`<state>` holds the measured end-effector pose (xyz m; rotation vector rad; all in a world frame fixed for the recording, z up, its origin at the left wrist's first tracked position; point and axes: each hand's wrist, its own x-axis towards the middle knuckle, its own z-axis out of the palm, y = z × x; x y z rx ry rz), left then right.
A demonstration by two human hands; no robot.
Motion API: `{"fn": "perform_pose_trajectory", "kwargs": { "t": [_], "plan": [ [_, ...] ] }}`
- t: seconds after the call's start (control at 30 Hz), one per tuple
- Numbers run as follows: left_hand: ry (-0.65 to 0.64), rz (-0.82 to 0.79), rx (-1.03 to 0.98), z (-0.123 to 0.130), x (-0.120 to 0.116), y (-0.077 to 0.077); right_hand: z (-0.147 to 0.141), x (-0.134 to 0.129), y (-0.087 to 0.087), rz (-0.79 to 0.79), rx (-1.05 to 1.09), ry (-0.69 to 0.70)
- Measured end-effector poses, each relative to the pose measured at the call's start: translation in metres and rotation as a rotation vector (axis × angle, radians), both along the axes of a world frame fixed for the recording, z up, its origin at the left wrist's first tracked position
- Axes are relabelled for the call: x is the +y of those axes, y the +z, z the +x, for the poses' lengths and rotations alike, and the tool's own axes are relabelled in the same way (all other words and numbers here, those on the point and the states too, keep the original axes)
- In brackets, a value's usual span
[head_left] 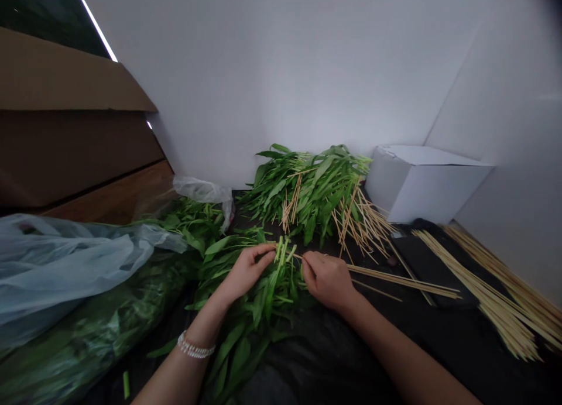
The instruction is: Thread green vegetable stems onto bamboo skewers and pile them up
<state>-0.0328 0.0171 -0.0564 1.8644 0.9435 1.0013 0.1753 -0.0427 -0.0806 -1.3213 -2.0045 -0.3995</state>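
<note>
Cut stems of long-leaved greens, which look like water spinach, lie in front of me with their leaves hanging toward me. My left hand, a beaded bracelet on its wrist, is closed in a pinch at the left side of these stems. From the other side, my right hand grips a thin bamboo skewer that runs across the stems. Several more skewers stick out to the right behind that hand; whether it holds them too, I cannot tell. Loose greens lie beside my left hand.
At the back, a pile of greens has many skewers poking out. Plastic bags with greens lie left, below a cardboard box. A white box stands back right; long skewer bundles lie in front of it.
</note>
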Motion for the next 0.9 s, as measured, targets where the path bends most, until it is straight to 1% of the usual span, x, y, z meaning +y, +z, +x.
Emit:
{"fn": "perform_pose_trajectory", "kwargs": {
  "t": [0.13, 0.3, 0.37, 0.47, 0.53, 0.57, 0.6, 0.67, 0.77, 0.83, 0.9],
  "plan": [
    [0.021, 0.007, 0.016, -0.001, 0.003, -0.004, 0.0, 0.0, 0.001, 0.006, 0.009, 0.001],
    [0.075, 0.092, 0.022, -0.001, 0.005, -0.004, 0.001, -0.001, 0.003, 0.039, 0.055, 0.011],
    [0.164, 0.155, -0.034, -0.002, 0.007, -0.002, 0.001, -0.001, 0.003, 0.044, 0.06, 0.018],
    [0.371, 0.213, -0.192, -0.007, 0.009, 0.002, 0.0, -0.001, 0.002, 0.041, 0.057, 0.021],
    [0.455, 0.171, -0.294, -0.01, 0.01, 0.004, 0.0, -0.001, 0.002, 0.039, 0.054, 0.023],
    [0.468, 0.129, -0.34, -0.011, 0.011, 0.004, -0.001, -0.001, 0.002, 0.04, 0.054, 0.026],
    [0.461, 0.077, -0.383, -0.012, 0.011, 0.003, -0.001, -0.001, 0.001, 0.041, 0.056, 0.03],
    [0.407, -0.051, -0.448, -0.012, 0.011, 0.001, -0.001, -0.001, 0.001, 0.04, 0.062, 0.038],
    [0.33, -0.218, -0.494, -0.009, 0.011, -0.002, -0.001, -0.001, 0.001, 0.038, 0.068, 0.034],
    [0.298, -0.271, -0.498, -0.008, 0.009, -0.002, -0.001, -0.001, 0.001, 0.041, 0.063, 0.029],
    [0.275, -0.283, -0.502, -0.007, 0.007, -0.001, -0.001, 0.0, 0.0, 0.046, 0.057, 0.031]
  ]
}}
